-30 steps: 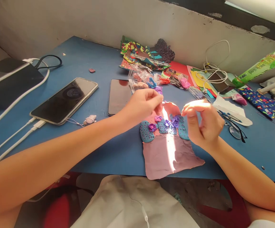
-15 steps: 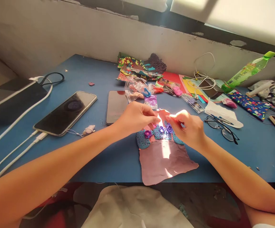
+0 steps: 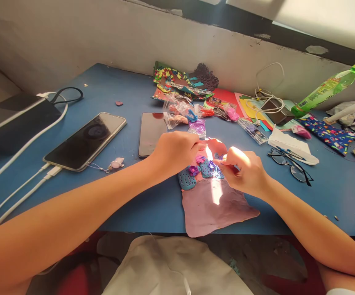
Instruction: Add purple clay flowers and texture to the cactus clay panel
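Note:
My left hand (image 3: 179, 149) is closed in a pinch over the far part of a clay picture. What lies between its fingertips is hidden. My right hand (image 3: 246, 169) is pinched too, with its fingertips beside a small purple clay flower (image 3: 211, 164); I cannot make out what they grip. Under both hands spreads a flat mauve clay sheet (image 3: 211, 211) topped by a pinkish part. Blue clay pieces with dotted holes (image 3: 187, 179) sit along its upper area. A darker purple flower (image 3: 193, 170) and a pink flower (image 3: 200, 159) are on or beside them.
Behind my left hand lies a tablet-like device (image 3: 151, 131). A phone (image 3: 87, 141) with cables and a charm (image 3: 116, 163) are to the left. Clay packets (image 3: 197, 127) lie behind the sheet. Glasses (image 3: 290, 166), a green bottle (image 3: 331, 90) and a patterned pouch (image 3: 327, 133) are right.
My right hand has come down toward the purple flowers. My left hand has drawn slightly away and to the left, its fingers more curled. The camera view has shifted a little.

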A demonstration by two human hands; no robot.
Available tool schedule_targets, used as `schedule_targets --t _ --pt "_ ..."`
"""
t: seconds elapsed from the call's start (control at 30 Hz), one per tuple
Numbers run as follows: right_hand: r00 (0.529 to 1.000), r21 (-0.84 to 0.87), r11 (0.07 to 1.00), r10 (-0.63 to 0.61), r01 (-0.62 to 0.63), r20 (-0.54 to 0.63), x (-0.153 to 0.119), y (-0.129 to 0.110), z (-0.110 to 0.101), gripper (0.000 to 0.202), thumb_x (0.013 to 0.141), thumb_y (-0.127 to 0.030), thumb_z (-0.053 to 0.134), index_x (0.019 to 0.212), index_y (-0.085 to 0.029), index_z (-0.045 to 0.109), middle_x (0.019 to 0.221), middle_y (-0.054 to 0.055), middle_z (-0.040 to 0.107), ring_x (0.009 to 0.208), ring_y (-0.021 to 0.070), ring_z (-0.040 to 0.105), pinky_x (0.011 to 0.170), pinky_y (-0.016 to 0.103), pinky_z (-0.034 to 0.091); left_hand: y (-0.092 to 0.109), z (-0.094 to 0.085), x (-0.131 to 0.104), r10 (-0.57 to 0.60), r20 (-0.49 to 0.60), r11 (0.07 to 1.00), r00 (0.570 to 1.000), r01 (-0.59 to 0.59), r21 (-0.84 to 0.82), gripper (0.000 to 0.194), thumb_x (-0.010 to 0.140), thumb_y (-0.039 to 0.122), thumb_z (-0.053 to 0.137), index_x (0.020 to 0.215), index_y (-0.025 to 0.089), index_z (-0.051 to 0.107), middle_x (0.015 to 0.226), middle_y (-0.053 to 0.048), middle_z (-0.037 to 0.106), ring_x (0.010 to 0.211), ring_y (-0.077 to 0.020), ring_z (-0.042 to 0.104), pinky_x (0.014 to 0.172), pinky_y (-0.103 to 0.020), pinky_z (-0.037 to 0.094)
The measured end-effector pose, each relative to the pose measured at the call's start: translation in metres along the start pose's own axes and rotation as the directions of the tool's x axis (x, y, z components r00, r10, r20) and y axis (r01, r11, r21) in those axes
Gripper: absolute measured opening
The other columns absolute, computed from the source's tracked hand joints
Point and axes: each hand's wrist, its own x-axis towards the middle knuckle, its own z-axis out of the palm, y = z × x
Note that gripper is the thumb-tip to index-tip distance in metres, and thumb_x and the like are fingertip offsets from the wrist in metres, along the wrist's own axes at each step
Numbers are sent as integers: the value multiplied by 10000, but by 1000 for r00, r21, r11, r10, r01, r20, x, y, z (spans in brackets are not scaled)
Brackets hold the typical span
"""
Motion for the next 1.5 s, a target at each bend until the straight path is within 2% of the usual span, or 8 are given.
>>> schedule_targets --t 0.17,0.47,0.6,0.73,0.83,0.93,1.13,1.5 --pt "999 32 999 9 -10 37 -1 -1 0 270 833 -121 569 686 -233 373 457 -105 348 397 67 263 397 181 275 0 1 0 28 -40 1000 999 -28 8 301 890 342 519 735 186 725 609 -41 646 576 -158 518 519 -273 251" --pt "997 65 998 11 -16 82 -3 -1 -1 319 851 -148 606 674 -236 355 458 -103 331 398 69 278 389 203 279 -4 5 -1 118 -275 993 954 -117 20 304 899 315 526 677 164 669 583 -16 600 564 -127 502 508 -261 259" --pt "993 99 990 95 -102 75 -1 -2 1 258 848 -188 657 729 -235 432 548 -78 510 458 70 449 457 196 376 -5 5 -1 133 -299 991 945 -124 48 284 889 318 548 681 158 657 583 -20 600 564 -130 514 504 -262 258" --pt "977 135 982 109 -135 184 2 -2 4 188 839 -271 680 959 -233 540 882 30 680 803 166 643 690 296 499 -5 4 0 134 -326 991 936 -128 37 287 894 331 548 693 155 651 593 -30 605 581 -137 541 509 -260 269" --pt "959 151 978 102 -146 264 1 -3 8 240 868 -242 597 1101 -218 541 1114 111 650 1085 264 596 876 449 467 -3 2 0 119 -317 993 941 -122 10 304 907 343 536 703 147 649 606 -45 609 618 -158 578 531 -267 306" --pt "934 145 969 141 -198 328 -1 -5 11 286 861 -155 505 1137 -219 538 1199 124 607 1180 286 535 943 509 411 -3 1 0 123 -319 992 940 -129 3 306 911 346 533 712 144 648 615 -50 612 634 -171 597 541 -273 326" --pt "928 105 976 144 -190 344 -2 -10 12 319 861 -170 497 1176 -222 511 1213 122 597 1197 296 514 955 510 372 -4 4 -1 179 -361 984 915 -171 56 325 910 337 523 673 145 634 613 -42 620 596 -145 583 508 -260 288" --pt "936 -26 995 95 -92 339 -3 -12 15 270 879 -193 489 1147 -209 519 1158 120 635 1175 300 544 950 487 360 -2 6 -2 171 -333 985 927 -149 90 302 897 328 534 682 146 644 614 -37 628 585 -148 582 490 -263 262"
